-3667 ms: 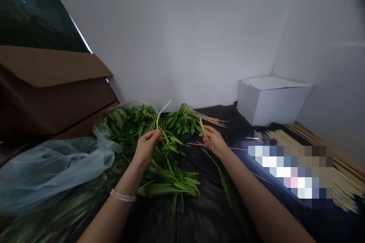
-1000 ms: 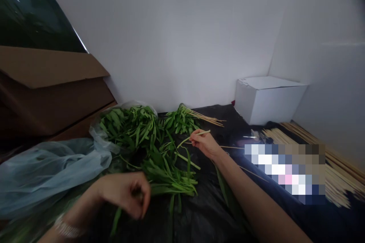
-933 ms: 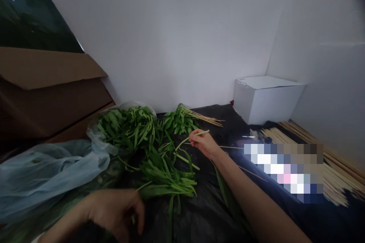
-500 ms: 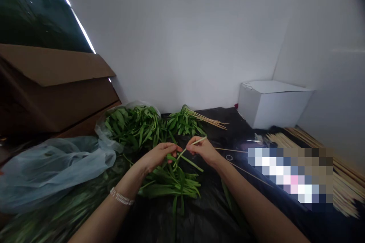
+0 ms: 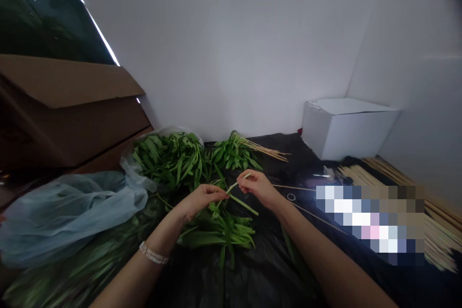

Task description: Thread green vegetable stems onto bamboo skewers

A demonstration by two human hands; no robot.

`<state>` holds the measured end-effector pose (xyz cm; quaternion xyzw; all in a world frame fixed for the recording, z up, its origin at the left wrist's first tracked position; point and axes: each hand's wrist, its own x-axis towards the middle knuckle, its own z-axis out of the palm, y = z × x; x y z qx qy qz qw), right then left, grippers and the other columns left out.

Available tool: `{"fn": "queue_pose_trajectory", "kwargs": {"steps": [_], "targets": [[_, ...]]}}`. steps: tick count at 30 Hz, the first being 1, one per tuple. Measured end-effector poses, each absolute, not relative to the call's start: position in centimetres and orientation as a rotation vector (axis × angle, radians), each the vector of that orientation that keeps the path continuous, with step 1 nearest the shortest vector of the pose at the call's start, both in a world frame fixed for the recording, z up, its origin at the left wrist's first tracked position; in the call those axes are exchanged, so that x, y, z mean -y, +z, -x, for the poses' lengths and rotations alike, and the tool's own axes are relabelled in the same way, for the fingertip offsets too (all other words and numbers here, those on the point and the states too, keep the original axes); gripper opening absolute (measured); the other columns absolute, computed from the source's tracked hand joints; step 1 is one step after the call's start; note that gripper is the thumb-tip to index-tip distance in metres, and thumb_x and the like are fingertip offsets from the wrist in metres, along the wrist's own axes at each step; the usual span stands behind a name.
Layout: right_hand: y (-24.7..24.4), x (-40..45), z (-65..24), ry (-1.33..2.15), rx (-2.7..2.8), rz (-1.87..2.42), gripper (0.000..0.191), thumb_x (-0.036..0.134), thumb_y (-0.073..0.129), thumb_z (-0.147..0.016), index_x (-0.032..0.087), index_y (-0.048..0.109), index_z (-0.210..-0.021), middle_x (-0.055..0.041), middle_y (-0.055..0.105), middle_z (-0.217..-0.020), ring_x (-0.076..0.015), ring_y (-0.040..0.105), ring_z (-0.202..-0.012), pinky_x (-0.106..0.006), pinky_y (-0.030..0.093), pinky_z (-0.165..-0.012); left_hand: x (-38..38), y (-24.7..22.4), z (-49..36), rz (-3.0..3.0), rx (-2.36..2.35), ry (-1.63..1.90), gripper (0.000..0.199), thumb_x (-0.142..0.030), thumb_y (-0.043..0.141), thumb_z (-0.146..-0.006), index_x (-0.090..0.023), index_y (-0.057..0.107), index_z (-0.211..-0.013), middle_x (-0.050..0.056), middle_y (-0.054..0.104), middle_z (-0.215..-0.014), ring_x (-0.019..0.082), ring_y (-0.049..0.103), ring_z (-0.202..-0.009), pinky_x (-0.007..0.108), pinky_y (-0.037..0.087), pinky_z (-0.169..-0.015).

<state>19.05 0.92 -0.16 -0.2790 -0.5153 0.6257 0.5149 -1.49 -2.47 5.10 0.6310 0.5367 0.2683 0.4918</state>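
My left hand (image 5: 205,198) pinches a thin pale green stem (image 5: 233,186) between thumb and fingertips. The stem's upper end is in the closed fingers of my right hand (image 5: 258,187). A second, thicker green stem (image 5: 245,205) slants down to the right from my left fingertips. Below the hands lies a loose bundle of leafy green stalks (image 5: 234,236), its cut ends toward the right. Behind them is a bunch of leaves on thin sticks (image 5: 265,147). A larger heap of leafy greens (image 5: 169,156) sits in a clear plastic bag at the left.
Black plastic sheeting (image 5: 267,269) covers the work surface. A crumpled translucent bag (image 5: 79,211) and an open cardboard box (image 5: 72,120) are on the left. At the right stand a white box (image 5: 361,130) and piles of thin wooden sticks (image 5: 397,192), partly behind a blurred patch.
My right hand has turned and shifted slightly, its fingers now nearer the stem's upper end, with less stem sticking out above them. My left hand has moved slightly left and down.
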Motion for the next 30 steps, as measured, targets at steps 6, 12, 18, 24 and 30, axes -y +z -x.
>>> {"fn": "queue_pose_trajectory", "kwargs": {"steps": [6, 12, 18, 24, 30], "targets": [[-0.3, -1.2, -19.2, 1.498, 1.240, 0.677, 0.027, 0.038, 0.081, -0.063, 0.018, 0.068, -0.076, 0.0014, 0.064, -0.063, -0.0100, 0.053, -0.055, -0.026, 0.043, -0.058, 3.0, 5.3, 2.6, -1.553, -1.406, 0.673, 0.034, -0.045, 0.073, -0.066, -0.015, 0.078, -0.080, 0.005, 0.070, -0.072, 0.012, 0.053, -0.059, 0.022, 0.036, -0.053], [-0.3, -0.9, -19.0, 1.445, 1.298, 0.714, 0.026, 0.036, 0.080, -0.062, 0.018, 0.068, -0.076, 0.0024, 0.064, -0.062, -0.0099, 0.054, -0.055, -0.025, 0.044, -0.057, 2.7, 4.7, 2.8, -1.646, -1.495, 0.740, 0.028, -0.039, 0.064, -0.064, -0.014, 0.074, -0.071, 0.003, 0.065, -0.063, 0.014, 0.052, -0.056, 0.023, 0.037, -0.052], [-0.4, -0.9, -18.6, 1.338, 1.389, 0.748, 0.023, 0.035, 0.079, -0.062, 0.017, 0.068, -0.071, 0.0017, 0.064, -0.060, -0.0106, 0.053, -0.055, -0.026, 0.042, -0.057, 2.0, 4.0, 3.4, -1.561, -1.650, 1.098, 0.018, -0.034, 0.057, -0.060, -0.016, 0.062, -0.059, -0.004, 0.050, -0.052, 0.011, 0.042, -0.051, 0.022, 0.031, -0.049], [-1.4, -2.7, -19.8, 1.259, 1.092, 0.852, 0.024, 0.034, 0.074, -0.062, 0.019, 0.061, -0.076, 0.0005, 0.066, -0.066, -0.0126, 0.058, -0.058, -0.024, 0.043, -0.055, 2.3, 6.5, 4.4, -1.249, -1.403, 1.414, 0.017, -0.035, 0.058, -0.068, -0.019, 0.054, -0.073, -0.002, 0.059, -0.071, 0.012, 0.054, -0.060, 0.022, 0.042, -0.054], [-2.3, -2.3, -19.2, 0.961, 1.600, 1.119, 0.009, 0.019, 0.056, -0.074, 0.020, 0.064, -0.078, -0.0005, 0.067, -0.069, -0.0145, 0.061, -0.063, -0.026, 0.045, -0.062, 5.4, 6.2, 1.7, -2.380, -1.567, 1.234, 0.018, -0.030, 0.046, -0.092, -0.021, 0.060, -0.098, 0.001, 0.062, -0.076, 0.016, 0.056, -0.069, 0.027, 0.043, -0.066]]}}
